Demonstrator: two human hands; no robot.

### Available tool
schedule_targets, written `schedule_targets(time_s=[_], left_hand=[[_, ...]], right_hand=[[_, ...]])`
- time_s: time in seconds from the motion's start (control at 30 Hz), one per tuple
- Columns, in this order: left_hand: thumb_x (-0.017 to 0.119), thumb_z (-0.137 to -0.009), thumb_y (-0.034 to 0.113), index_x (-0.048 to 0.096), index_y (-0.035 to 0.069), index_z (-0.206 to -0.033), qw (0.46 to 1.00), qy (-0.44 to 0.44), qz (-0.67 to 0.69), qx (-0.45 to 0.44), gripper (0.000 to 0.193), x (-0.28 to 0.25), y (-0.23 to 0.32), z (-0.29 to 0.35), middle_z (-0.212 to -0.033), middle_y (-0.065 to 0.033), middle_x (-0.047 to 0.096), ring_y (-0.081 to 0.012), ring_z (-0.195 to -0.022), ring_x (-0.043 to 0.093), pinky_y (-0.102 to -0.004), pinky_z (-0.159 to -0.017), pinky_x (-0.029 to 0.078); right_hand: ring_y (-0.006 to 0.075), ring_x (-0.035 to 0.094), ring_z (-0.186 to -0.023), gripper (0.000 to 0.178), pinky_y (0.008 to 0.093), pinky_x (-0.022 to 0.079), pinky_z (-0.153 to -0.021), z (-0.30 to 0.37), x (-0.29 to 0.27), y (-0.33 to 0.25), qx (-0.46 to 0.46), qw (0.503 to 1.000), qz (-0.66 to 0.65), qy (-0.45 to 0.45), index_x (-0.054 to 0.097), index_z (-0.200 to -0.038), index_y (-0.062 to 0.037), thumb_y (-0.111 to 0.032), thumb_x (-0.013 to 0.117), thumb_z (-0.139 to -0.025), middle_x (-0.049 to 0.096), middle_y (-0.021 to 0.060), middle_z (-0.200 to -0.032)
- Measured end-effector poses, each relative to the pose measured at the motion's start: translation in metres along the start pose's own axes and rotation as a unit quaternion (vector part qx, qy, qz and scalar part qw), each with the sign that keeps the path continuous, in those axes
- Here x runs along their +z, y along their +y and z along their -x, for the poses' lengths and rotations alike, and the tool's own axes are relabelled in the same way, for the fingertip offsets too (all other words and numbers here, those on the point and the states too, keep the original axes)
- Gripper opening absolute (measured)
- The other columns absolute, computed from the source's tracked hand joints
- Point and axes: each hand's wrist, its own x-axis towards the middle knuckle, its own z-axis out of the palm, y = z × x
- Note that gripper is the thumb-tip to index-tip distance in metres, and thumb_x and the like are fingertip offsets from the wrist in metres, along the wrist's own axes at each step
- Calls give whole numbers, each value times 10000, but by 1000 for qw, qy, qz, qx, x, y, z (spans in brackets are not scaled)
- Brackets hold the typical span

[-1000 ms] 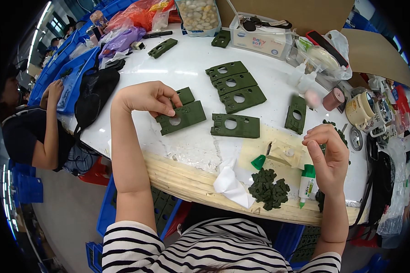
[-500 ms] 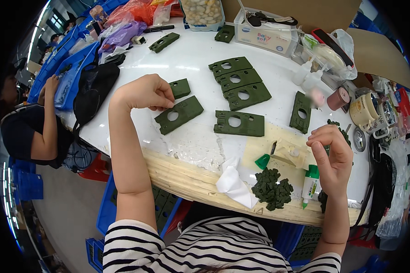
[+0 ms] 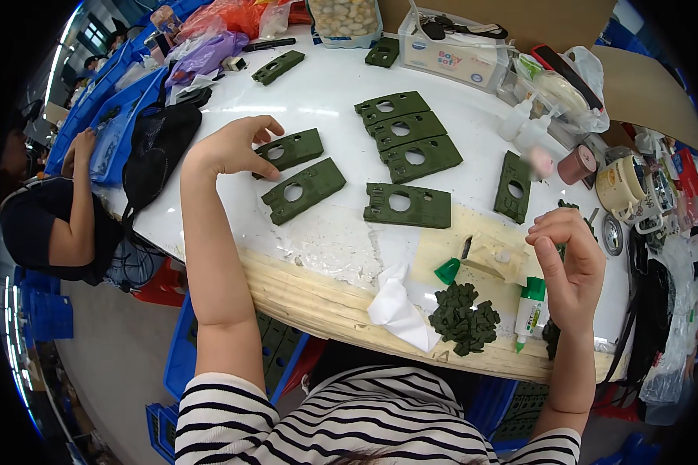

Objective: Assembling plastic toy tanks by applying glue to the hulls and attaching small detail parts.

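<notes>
My left hand (image 3: 239, 147) is open at the left end of a dark green plastic hull plate (image 3: 301, 147) with a round hole. Its thumb and fingers lie apart on either side of that end; whether they touch it I cannot tell. A similar plate (image 3: 318, 188) lies just nearer. To the right are three plates in a stack-like row (image 3: 434, 155) and a single one (image 3: 434, 209) below them. My right hand (image 3: 572, 252) is raised at the right with bent fingers and thumb apart, nothing visible in it. Beside it are a green-capped glue bottle (image 3: 529, 314) and another plate (image 3: 510, 198).
Small dark green parts (image 3: 465, 318) lie in a heap by the wooden table edge (image 3: 302, 298), next to a white tissue (image 3: 402, 310) and a green cap (image 3: 447, 271). A mug (image 3: 619, 190) and pink spool (image 3: 576, 165) stand at right. A co-worker's arm (image 3: 74, 225) is at far left.
My left hand has let go of the nearer left plate and moved slightly away to the farther one, its fingers spreading. My right hand has barely moved.
</notes>
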Motion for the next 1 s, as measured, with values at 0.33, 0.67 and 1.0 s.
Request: schedule_targets(time_s=[0.33,0.67,1.0], left_hand=[[790,-696,317,569,23,-1193,982,187,20,-36,619,18,1,-36,-1046,-186,630,-268,-833,645,-372,-734,519],[696,-817,271,597,14,-1083,893,414,-11,176,383,32,34,-34,-1024,-154,637,-308,-951,617,-376,-833,482],[771,-709,122,583,13,-824,906,202,73,364,246,65,119,8,-768,-76,580,-204,-721,531,-297,-672,436]], right_hand=[[172,556,-785,22,273,429,-723,-2,-5,1,0,1000,2,23,624,-805,-1,-21,625,-815,621,79,-808],[183,550,-763,44,288,433,-715,-2,-9,-7,-15,997,-10,77,615,-786,-9,-26,656,-789,611,62,-786],[121,467,-496,269,258,448,-553,37,-39,-93,-297,888,-349,-32,568,-1083,-228,-102,656,-862,579,12,-769]])
